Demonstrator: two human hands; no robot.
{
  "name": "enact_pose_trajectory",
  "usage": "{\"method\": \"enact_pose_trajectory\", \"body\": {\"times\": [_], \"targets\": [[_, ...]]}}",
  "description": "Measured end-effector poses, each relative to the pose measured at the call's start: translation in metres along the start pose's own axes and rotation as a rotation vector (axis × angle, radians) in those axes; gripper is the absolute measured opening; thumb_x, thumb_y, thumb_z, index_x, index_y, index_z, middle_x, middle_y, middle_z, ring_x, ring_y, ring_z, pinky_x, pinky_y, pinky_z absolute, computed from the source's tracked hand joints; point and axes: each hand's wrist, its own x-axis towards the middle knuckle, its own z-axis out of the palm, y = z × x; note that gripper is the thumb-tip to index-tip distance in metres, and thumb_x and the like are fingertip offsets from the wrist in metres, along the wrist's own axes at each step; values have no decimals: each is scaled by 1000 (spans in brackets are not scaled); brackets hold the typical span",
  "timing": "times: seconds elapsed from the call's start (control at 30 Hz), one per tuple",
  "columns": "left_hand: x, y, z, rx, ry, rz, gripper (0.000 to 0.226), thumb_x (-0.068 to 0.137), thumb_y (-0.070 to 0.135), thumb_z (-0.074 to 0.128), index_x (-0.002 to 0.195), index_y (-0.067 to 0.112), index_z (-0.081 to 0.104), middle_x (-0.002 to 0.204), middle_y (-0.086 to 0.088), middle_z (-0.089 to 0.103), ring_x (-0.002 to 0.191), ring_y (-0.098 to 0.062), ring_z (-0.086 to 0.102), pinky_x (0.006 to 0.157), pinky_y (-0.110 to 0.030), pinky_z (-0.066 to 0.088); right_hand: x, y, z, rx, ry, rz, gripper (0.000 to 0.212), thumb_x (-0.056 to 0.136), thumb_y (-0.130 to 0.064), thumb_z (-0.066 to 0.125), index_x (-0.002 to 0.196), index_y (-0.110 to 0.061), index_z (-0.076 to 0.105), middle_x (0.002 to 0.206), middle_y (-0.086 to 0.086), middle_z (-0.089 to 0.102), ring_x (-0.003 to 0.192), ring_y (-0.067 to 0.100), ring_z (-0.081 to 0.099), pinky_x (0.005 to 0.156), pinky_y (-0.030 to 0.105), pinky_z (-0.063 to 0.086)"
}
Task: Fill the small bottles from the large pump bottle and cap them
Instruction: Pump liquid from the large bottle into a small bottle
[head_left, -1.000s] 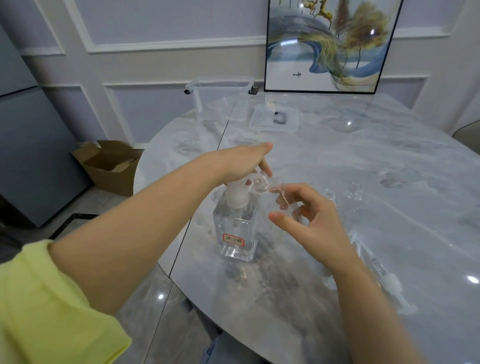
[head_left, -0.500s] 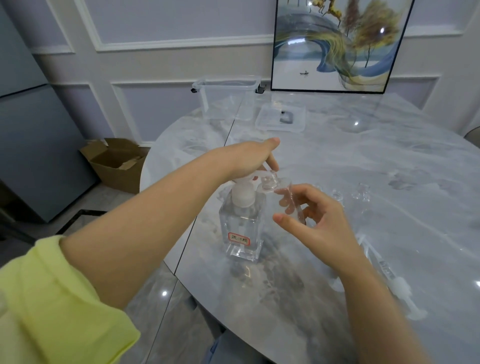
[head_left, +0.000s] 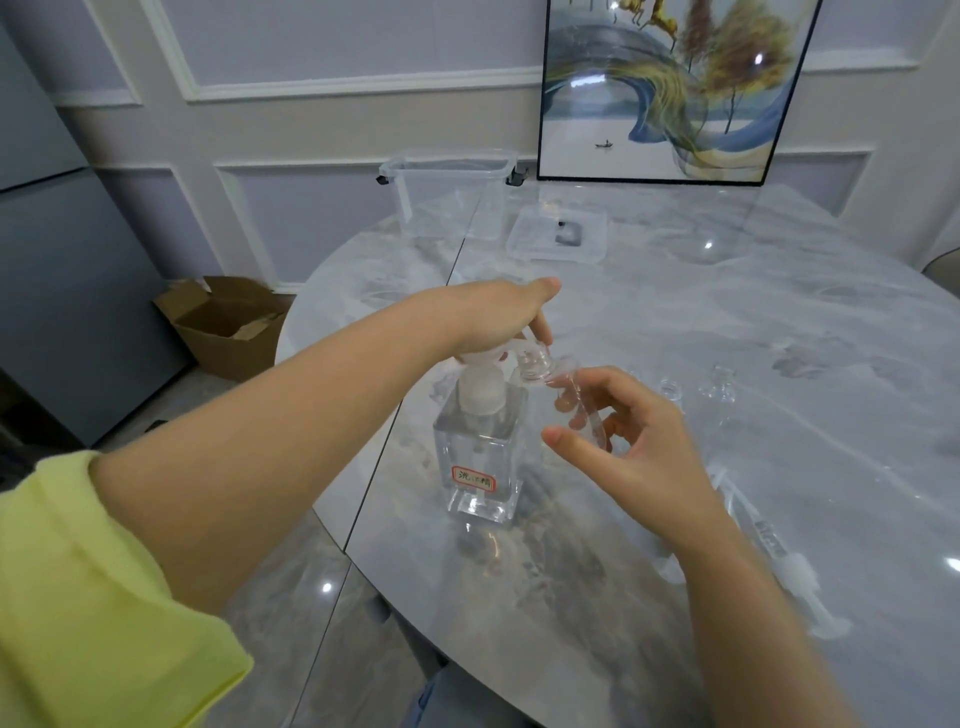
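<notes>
While the left hand (head_left: 493, 317) presses the pump bottle (head_left: 480, 447), right-hand fingers (head_left: 566, 447) grip a tilted small bottle (head_left: 563, 387).

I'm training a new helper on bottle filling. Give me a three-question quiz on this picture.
1. True or false: the left hand presses on the pump bottle.
2. The right hand holds: A) a cap B) a small bottle C) nothing.
3. Where is the small bottle's mouth?

Key: 1 true. 2 B. 3 At the pump's spout, tilted towards it.
</notes>
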Motion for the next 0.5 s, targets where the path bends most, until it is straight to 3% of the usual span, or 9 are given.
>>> {"method": "enact_pose_trajectory", "body": {"times": [0.2,0.33,0.4,0.5], "targets": [[0,-1,3,17,-4,-32,66,106,59,19,111,26,75,129,-5,60,117,-22,58,91,-37,37,1,2,0,-12,10,6,34,76,-35,80,108,-35,70,99,-9,71,91,16,67,76,48,56],[0,-1,4,-31,0,-1,68,105,61,18,109,27,76,126,0,64,115,-19,61,96,-38,37,1,2,0,-11,20,-5,33,76,-32,80,106,-38,69,99,-9,71,90,16,66,72,43,55],[-2,-1,5,-48,-3,-18,67,106,60,19,111,24,76,122,-2,64,105,-16,63,84,-33,39,1,3,0,-8,17,2,34,78,-26,84,106,-38,69,99,-9,70,89,15,66,72,45,54],[-2,-2,0,-32,11,-24,67,106,60,19,113,24,74,123,-1,65,109,-20,64,68,-25,35,1,2,0,-7,11,14,37,82,-16,86,108,-37,69,99,-10,70,89,15,66,76,51,55]]}}
